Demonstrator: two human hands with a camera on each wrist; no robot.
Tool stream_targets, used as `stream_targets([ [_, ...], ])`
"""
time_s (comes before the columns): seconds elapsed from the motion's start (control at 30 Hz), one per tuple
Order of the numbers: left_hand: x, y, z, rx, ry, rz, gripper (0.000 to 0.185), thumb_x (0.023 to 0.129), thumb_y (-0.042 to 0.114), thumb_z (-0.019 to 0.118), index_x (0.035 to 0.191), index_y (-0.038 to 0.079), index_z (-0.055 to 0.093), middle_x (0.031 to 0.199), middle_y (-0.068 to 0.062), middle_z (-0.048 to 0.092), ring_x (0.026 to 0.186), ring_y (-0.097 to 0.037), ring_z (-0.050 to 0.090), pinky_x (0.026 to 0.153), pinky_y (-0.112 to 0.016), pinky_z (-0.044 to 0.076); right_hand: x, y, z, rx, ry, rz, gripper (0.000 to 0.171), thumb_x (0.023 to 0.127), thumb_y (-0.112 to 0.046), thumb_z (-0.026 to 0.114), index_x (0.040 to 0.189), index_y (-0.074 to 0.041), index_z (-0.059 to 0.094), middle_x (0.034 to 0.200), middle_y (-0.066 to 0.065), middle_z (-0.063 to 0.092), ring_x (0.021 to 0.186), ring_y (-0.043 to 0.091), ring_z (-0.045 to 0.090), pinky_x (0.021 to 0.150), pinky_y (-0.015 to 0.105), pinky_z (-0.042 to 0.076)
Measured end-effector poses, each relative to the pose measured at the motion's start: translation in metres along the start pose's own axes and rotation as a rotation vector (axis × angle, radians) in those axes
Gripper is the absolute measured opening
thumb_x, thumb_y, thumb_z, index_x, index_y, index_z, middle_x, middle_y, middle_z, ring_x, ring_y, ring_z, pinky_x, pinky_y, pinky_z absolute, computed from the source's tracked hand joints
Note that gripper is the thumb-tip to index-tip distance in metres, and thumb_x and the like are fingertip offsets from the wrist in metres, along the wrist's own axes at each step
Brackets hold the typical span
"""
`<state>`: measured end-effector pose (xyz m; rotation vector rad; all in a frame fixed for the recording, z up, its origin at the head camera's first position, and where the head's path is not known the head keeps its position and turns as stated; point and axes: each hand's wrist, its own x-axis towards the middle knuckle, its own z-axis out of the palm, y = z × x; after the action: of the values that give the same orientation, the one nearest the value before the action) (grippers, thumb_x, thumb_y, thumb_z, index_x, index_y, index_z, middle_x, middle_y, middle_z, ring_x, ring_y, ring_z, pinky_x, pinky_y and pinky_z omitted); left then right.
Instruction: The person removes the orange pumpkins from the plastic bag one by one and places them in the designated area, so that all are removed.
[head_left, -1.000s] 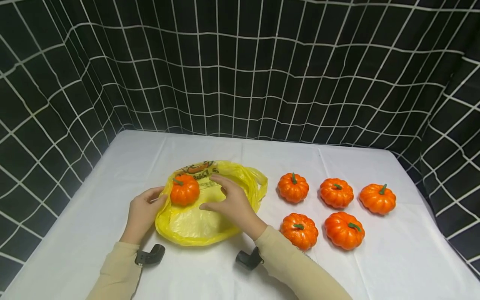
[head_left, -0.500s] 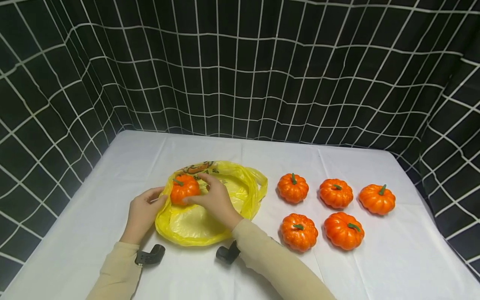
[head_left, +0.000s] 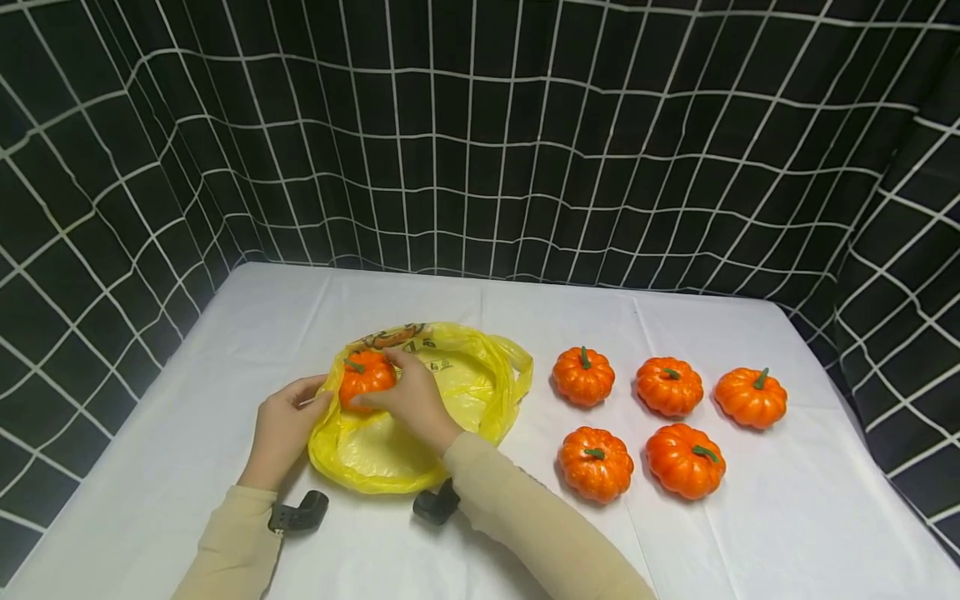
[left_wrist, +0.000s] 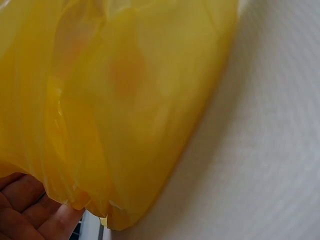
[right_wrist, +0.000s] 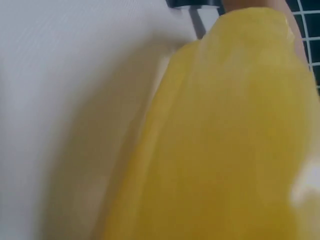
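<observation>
Around you hangs a black curtain (head_left: 480,142) crossed with white grid lines, closing in the white tabletop (head_left: 750,533) on three sides. On the left half of that tabletop lies a yellow plastic bag (head_left: 480,383), crumpled and spread open, with printing showing at its far edge.

Your two forearms come in from the near edge in beige sleeves, each with a black wrist camera mount on its underside. Your right forearm slants up and to the left, crossing the near rim of the bag. Your right hand (head_left: 411,402) lies over the bag with its back up, its fingers (head_left: 397,360) curled round the right side and top of an orange pumpkin (head_left: 364,377), thumb at the near side; the hand has hold of it. That pumpkin sits at the bag's left part, green stem up and leaning left.

Your left forearm runs nearly straight ahead. Your left hand (head_left: 282,427) is at the bag's left rim, thumb (head_left: 318,403) against the plastic; the left wrist view shows your fingers (left_wrist: 30,215) curled beneath a bunched fold of the yellow film, so it grips the bag's edge. The right wrist view shows only blurred yellow plastic and white cloth.

To the right of the bag, apart from it, five more pumpkins (head_left: 669,386) rest upright in two rows, three behind and two in front.
</observation>
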<state>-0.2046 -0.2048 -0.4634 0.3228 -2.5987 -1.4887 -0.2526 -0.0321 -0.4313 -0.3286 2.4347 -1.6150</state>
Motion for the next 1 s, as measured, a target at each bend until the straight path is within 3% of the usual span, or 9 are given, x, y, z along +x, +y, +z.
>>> stream_targets([
  [0.57,-0.001,0.0,0.001,-0.013,0.001,0.002,0.038,0.091,0.03,0.058,0.122,0.008,0.06,0.124,-0.014,0.06,0.112,-0.031,0.058,0.092,-0.041,0.051,0.007,0.007,0.011,-0.022,0.014,0.013,0.072,0.071,-0.015,0.08,0.134,-0.005,0.046,0.131,0.011,0.053,0.117,0.024,0.053,0.102,0.035,0.044],
  [1.0,-0.001,0.002,-0.002,0.002,0.007,-0.002,0.038,0.091,0.03,0.057,0.123,0.008,0.059,0.126,-0.014,0.059,0.113,-0.031,0.058,0.093,-0.041,0.05,-0.002,0.009,0.0,0.015,0.071,0.108,0.072,0.069,-0.021,0.081,0.132,-0.005,0.049,0.131,0.011,0.054,0.121,0.024,0.051,0.103,0.035,0.043],
])
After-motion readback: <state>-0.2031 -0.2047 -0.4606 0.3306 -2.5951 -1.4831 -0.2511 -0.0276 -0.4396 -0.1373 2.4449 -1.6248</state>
